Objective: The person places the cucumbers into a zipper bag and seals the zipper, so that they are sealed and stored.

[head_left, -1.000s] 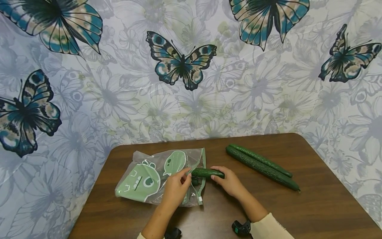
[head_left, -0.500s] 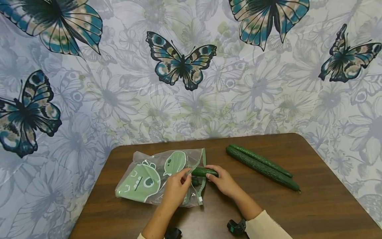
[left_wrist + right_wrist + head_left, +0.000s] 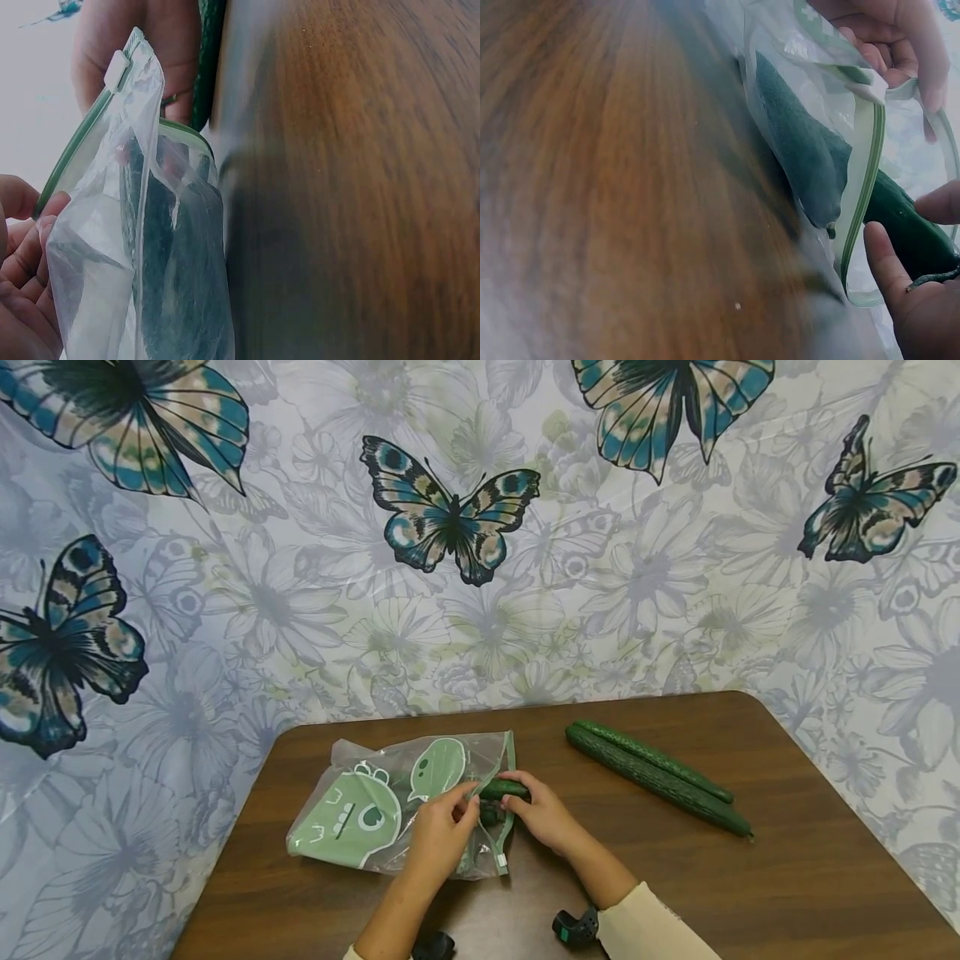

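Observation:
A clear zip bag [image 3: 322, 831] with green cartoon prints lies on the table, its mouth facing right. My left hand [image 3: 438, 831] pinches the upper edge of the mouth and holds it raised. My right hand [image 3: 551, 814] grips the stem end of a cucumber [image 3: 501, 788], thumb on one side and fingers on the other. Most of this cucumber is inside the bag, with the near end sticking out of the mouth. Another cucumber [image 3: 799, 142] lies inside the bag beside it, seen through the plastic in the right wrist view.
Two more long cucumbers [image 3: 660, 783] lie side by side, slanting, on the right of the brown wooden table [image 3: 780, 893]. A cloth with butterfly prints [image 3: 480, 635] hangs behind the table. The bag's white slider [image 3: 116, 71] sits at one end of the zip.
My right hand has moved left, pushing the cucumber deeper into the bag, so less of it shows outside. My left hand keeps its pinch on the bag's edge. The view has shifted slightly.

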### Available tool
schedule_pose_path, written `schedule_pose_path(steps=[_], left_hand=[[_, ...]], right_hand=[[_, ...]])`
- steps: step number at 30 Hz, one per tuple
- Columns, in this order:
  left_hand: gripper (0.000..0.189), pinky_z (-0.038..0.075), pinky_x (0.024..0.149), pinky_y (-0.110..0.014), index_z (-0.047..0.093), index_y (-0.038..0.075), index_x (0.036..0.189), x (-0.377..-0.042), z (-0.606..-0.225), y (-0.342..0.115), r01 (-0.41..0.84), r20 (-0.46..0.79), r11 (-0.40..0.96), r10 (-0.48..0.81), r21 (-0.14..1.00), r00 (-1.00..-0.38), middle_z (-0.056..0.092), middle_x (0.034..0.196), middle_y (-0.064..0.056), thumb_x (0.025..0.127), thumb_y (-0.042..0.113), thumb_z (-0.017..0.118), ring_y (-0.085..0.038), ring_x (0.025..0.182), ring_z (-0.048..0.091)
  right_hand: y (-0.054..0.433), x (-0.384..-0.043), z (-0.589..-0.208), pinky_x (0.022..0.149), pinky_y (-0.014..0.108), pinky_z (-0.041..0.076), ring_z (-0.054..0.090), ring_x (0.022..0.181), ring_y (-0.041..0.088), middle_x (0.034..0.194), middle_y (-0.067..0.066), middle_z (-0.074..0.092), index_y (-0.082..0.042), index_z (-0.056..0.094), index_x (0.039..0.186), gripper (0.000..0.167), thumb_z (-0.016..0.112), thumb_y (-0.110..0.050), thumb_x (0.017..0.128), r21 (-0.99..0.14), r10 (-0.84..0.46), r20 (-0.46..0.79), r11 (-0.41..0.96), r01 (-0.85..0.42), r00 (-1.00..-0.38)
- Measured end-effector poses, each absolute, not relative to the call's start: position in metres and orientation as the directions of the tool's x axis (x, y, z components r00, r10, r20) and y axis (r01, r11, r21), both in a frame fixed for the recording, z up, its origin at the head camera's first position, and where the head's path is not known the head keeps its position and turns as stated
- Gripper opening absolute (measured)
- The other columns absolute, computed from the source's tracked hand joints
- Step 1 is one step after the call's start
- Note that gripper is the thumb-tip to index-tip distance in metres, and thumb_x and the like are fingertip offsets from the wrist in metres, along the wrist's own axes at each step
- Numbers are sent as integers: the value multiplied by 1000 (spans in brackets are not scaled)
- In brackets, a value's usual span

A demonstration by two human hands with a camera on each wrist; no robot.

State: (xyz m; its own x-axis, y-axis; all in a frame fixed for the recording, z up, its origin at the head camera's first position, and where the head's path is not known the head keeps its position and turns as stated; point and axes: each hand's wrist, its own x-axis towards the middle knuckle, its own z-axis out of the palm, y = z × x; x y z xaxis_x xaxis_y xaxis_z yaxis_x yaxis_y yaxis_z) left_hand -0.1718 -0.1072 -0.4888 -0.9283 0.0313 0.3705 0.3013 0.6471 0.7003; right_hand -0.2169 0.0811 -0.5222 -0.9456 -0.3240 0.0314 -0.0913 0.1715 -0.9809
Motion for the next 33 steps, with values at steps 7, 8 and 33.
schedule_pose_path(steps=[7, 8, 33], left_hand=[[22, 43, 55, -20, 76, 12, 115, -172, -487, -107, 302, 373, 650, 32, 697, -927, 61, 67, 9, 94, 16, 69, 1, 57, 47], [22, 43, 55, -20, 76, 12, 115, -172, -488, -107, 303, 373, 649, 32, 698, -927, 61, 67, 9, 94, 15, 68, 1, 57, 47], [21, 44, 57, -20, 76, 13, 113, -170, -487, -105, 308, 386, 661, 30, 684, -922, 61, 67, 10, 94, 15, 68, 2, 58, 48]], right_hand=[[82, -218, -522, 90, 17, 49, 65, 113, 29, 130, 24, 60, 0, 55, 138, 43, 54, -3, 96, -996, -298, 18, 76, -42, -954], [84, -218, -522, 90, 17, 49, 65, 113, 29, 130, 25, 58, -1, 56, 139, 42, 55, -3, 97, -996, -301, 15, 83, -42, -954], [62, -222, -529, 90, 30, 58, 74, 100, 28, 117, 28, 69, 11, 57, 134, 40, 61, -7, 99, -998, -269, -27, -53, 43, -963]])
